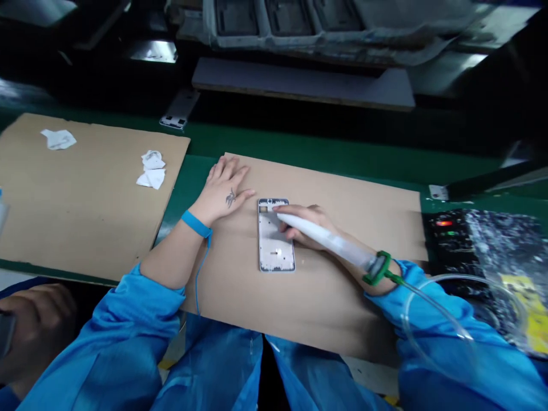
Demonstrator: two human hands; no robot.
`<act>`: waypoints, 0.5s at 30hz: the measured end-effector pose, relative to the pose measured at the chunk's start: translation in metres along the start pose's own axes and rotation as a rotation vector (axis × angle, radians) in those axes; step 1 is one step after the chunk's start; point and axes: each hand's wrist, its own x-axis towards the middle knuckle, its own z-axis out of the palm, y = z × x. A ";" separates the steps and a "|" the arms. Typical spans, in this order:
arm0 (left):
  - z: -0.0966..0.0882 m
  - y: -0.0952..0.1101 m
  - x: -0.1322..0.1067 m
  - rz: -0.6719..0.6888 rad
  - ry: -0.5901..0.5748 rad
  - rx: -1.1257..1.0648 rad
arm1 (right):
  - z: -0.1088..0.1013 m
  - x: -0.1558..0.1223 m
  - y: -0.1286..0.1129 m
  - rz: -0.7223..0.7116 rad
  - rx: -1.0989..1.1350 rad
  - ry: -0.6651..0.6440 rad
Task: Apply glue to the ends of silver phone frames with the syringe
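A grey metal phone frame (270, 237) lies flat on the cardboard sheet (325, 308) in front of me. My right hand (310, 225) is closed around a white dispensing syringe (321, 234), its tip over the upper right part of the phone frame. A green cap with a clear air hose joins the syringe's back end near my wrist. To the left of the phone frame, my left hand (226, 188) rests palm down on the cardboard with fingers spread, holding nothing. A blue wrist strap (196, 224) with a cord circles my left wrist.
Crumpled white wipes (152, 170) lie on another cardboard sheet (85, 211) at left. Another phone frame (180, 108) sits by the shelf. A box with lit red digits (445, 223) stands at right beside the hose (449, 328). Another person's hand (38, 319) shows at lower left.
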 end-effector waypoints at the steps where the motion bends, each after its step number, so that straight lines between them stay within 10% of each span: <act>1: -0.001 0.001 0.000 -0.006 -0.010 0.011 | -0.003 0.002 0.007 0.064 -0.058 0.066; 9: -0.012 0.001 0.005 -0.053 -0.110 0.063 | -0.075 0.011 0.092 0.536 -0.315 0.493; 12: -0.014 0.002 0.006 -0.095 -0.153 0.103 | -0.081 0.014 0.090 0.557 -0.317 0.650; 15: -0.024 0.003 0.011 -0.128 -0.222 0.110 | -0.056 0.021 0.063 0.468 -0.223 0.461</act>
